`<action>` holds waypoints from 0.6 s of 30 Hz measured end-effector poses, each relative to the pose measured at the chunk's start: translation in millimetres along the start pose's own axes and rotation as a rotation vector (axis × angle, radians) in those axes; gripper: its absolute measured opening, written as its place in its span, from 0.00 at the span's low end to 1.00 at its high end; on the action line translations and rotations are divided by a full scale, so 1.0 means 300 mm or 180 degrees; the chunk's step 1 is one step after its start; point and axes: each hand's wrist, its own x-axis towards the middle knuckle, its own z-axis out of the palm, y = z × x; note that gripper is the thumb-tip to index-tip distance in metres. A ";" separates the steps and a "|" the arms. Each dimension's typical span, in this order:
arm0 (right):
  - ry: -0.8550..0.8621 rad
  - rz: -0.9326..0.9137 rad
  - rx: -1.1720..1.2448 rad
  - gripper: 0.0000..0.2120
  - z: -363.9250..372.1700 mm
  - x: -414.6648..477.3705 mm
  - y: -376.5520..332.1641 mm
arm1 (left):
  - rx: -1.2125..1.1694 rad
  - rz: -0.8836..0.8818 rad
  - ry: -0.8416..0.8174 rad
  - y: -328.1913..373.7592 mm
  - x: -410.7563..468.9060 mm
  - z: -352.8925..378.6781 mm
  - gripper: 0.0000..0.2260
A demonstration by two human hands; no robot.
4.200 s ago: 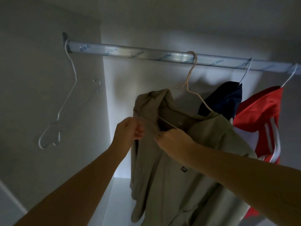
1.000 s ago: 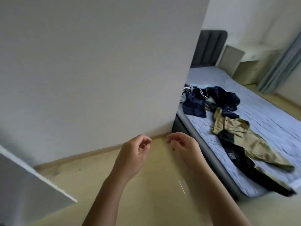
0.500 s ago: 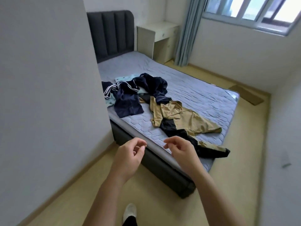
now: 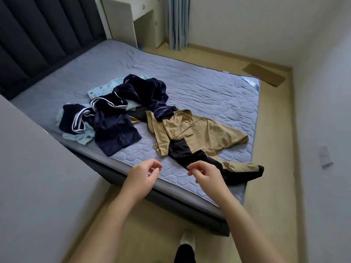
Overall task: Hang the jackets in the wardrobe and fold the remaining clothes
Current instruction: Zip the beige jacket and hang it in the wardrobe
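Bottom centre: a shoe (image 4: 187, 242) on the floor. Just above, lower middle: left hand (image 4: 141, 176) and right hand (image 4: 208, 176) side by side over the bed (image 4: 209, 92) edge, apart, fingers loosely curled, gripping nothing. Beyond the right hand, centre right: tan jacket (image 4: 199, 133) spread on the mattress. Left of it, navy clothes (image 4: 114, 128) heaped over a pale blue garment (image 4: 81, 137). Upper left, dark headboard (image 4: 47, 31); top centre, desk (image 4: 121, 16) and curtain (image 4: 178, 21).

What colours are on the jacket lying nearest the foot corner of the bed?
The jacket is tan with black panels, seen in the head view.
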 end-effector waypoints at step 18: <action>-0.0681 0.1467 -0.1232 0.09 0.638 1.313 0.544 | 0.1984 -0.0133 -0.1494 -0.982 1.257 0.286 0.09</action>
